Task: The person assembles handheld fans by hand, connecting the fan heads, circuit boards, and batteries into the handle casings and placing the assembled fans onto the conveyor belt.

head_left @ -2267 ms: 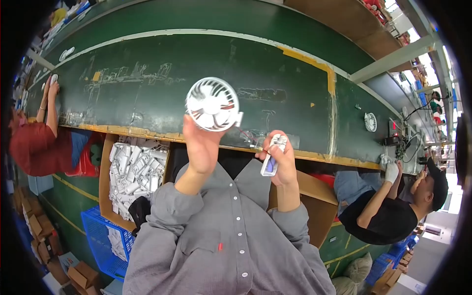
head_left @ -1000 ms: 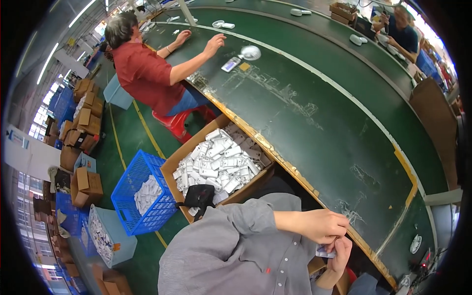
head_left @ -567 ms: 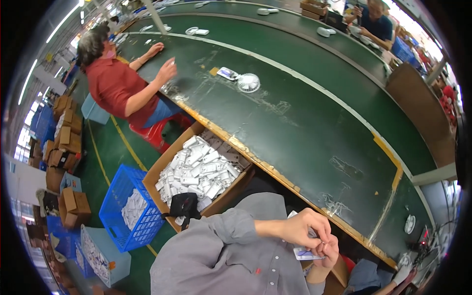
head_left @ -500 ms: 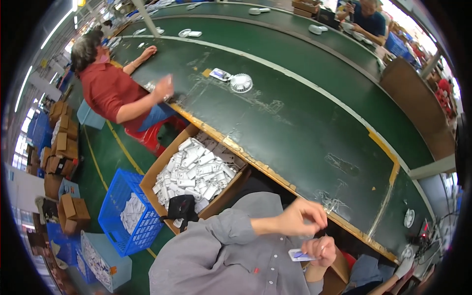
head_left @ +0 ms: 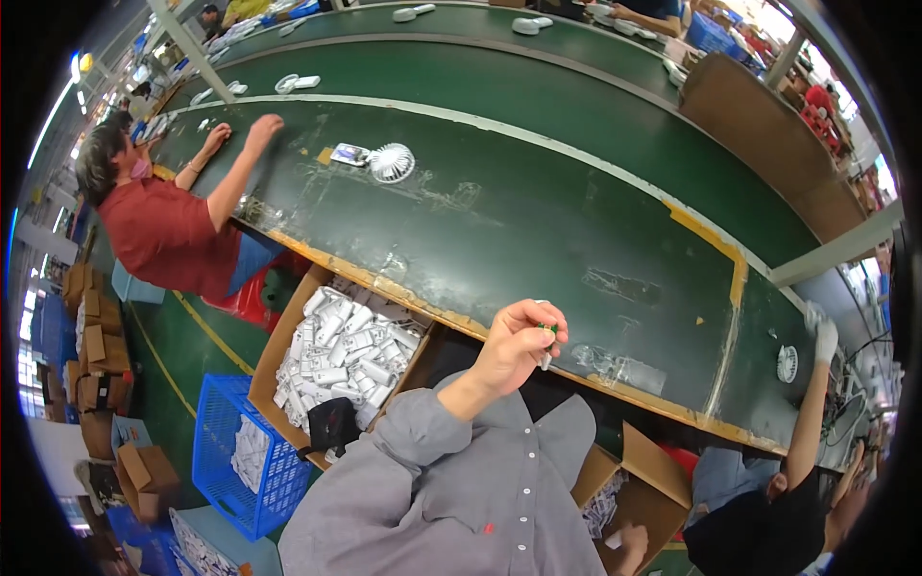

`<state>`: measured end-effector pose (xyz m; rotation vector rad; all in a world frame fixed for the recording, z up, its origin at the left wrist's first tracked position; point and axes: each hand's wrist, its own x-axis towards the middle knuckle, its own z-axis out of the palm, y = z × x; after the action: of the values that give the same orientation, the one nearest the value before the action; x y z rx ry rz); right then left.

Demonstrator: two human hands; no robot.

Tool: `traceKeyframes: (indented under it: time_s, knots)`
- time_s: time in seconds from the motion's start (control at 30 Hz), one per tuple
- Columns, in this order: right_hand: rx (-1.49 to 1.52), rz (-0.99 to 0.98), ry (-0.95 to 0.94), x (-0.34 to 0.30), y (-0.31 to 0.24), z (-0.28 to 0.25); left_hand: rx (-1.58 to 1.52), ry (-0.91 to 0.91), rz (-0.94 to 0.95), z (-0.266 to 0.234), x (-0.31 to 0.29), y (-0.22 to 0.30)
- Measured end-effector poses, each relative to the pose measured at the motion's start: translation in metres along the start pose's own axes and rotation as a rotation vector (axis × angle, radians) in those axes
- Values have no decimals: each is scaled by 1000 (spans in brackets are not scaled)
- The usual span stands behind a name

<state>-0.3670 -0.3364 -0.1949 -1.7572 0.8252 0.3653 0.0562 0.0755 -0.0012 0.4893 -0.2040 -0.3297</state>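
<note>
My left hand [head_left: 519, 348] is raised over the near edge of the workbench, fingers closed around a small green-and-white part [head_left: 547, 329]. Most of that part is hidden by the fingers, so its kind does not show. Low down on the right, my right hand [head_left: 634, 544] is at an open carton [head_left: 653, 494] containing small white pieces [head_left: 603, 504]. A white plastic piece [head_left: 615, 539] shows at its fingertips. A white handheld fan [head_left: 392, 163] with a round grille lies on the green bench top [head_left: 519, 230], well beyond my hands.
At my left stand a carton [head_left: 264, 379] full of white plastic casings [head_left: 341, 346], a black pouch [head_left: 332, 422] and a blue crate [head_left: 216, 451]. A co-worker in red [head_left: 158, 230] sits far left. Another co-worker's gloved hand [head_left: 824, 336] is at right, near a fan head [head_left: 788, 364].
My left hand has moved left and up over the bench edge, now with the green-and-white part. My right hand has dropped to the right-hand carton. The view has shifted right.
</note>
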Motion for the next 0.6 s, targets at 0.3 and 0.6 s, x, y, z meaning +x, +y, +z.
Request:
traceKeyframes:
  time_s: [0.3, 0.6]
  knots:
    - [-218, -1030, 558, -9, -304, 186, -252, 13, -438, 66, -12, -84]
    - [1037, -621, -68, 31, -365, 174, 1001, -133, 307, 63, 70, -13]
